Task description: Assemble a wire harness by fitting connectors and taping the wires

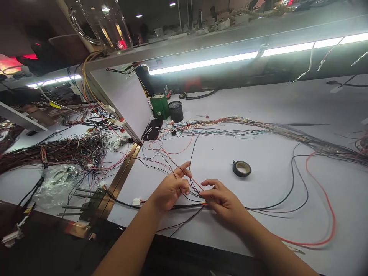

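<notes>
My left hand point(172, 188) is partly curled around thin black and red wires, its index finger pointing away from me. To its right, my right hand point(222, 199) has its thumb and fingers closed on the wires where they fan out of a harness. Below both hands runs the harness's black-wrapped trunk point(184, 206), with a white connector point(136, 201) close to its left part. Loose black wires and a red wire point(334, 218) loop out over the table at the right. My palms and fingers hide some of the wires.
A roll of black tape point(242, 169) lies beyond my right hand. A long wire bundle point(258, 124) crosses the white table point(230, 147). Farther back are a phone point(153, 129), a green box point(159, 106) and a mesh cup point(175, 111). Metal pegs point(76, 207) stick out at the left.
</notes>
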`<state>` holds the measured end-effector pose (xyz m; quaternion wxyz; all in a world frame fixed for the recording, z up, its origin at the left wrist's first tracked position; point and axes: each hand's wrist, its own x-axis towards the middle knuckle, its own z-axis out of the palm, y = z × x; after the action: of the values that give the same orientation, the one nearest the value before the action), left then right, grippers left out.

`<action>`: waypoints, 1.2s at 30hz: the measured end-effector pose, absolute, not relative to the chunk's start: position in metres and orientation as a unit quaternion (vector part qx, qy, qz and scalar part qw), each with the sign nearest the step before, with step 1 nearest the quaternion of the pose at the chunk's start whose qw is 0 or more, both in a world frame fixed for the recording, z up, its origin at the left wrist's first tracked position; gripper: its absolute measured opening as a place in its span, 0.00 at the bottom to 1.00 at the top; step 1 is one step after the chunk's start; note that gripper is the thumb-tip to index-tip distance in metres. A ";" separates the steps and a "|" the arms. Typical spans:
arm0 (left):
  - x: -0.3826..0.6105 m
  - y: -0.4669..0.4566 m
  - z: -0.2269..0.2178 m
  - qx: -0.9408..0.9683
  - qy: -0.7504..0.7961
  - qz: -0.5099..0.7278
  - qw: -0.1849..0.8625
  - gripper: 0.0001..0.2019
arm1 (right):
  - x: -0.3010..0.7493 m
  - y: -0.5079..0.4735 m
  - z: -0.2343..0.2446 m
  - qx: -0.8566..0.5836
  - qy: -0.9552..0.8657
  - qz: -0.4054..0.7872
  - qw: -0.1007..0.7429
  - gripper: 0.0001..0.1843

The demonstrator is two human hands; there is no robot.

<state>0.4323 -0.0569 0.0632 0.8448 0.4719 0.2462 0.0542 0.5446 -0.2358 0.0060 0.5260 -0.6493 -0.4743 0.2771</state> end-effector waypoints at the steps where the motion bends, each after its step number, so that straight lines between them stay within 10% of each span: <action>1: 0.432 -0.058 0.066 0.471 0.230 0.043 0.851 0.32 | 0.543 -0.235 0.005 -0.658 -0.484 0.270 0.510 0.14; 11: 0.427 -0.053 0.082 0.553 0.146 0.017 0.820 0.20 | 0.541 -0.227 0.007 -0.696 -0.559 0.212 0.398 0.16; 18: 0.403 -0.023 0.090 0.814 0.226 0.029 0.534 0.15 | 0.530 -0.226 0.019 -0.743 -0.552 0.193 0.327 0.14; 26: 0.401 -0.029 0.070 0.384 0.375 0.072 0.841 0.12 | 0.536 -0.229 0.008 -0.719 -0.519 0.239 0.396 0.19; 36: 0.396 -0.043 0.052 0.405 0.356 0.110 0.835 0.18 | 0.551 -0.218 0.017 -0.777 -0.417 0.281 0.379 0.11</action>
<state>0.3956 -0.0432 0.0521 0.8347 0.4054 0.3562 0.1096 0.5506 -0.2179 0.0172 0.3792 -0.7765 -0.4171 0.2815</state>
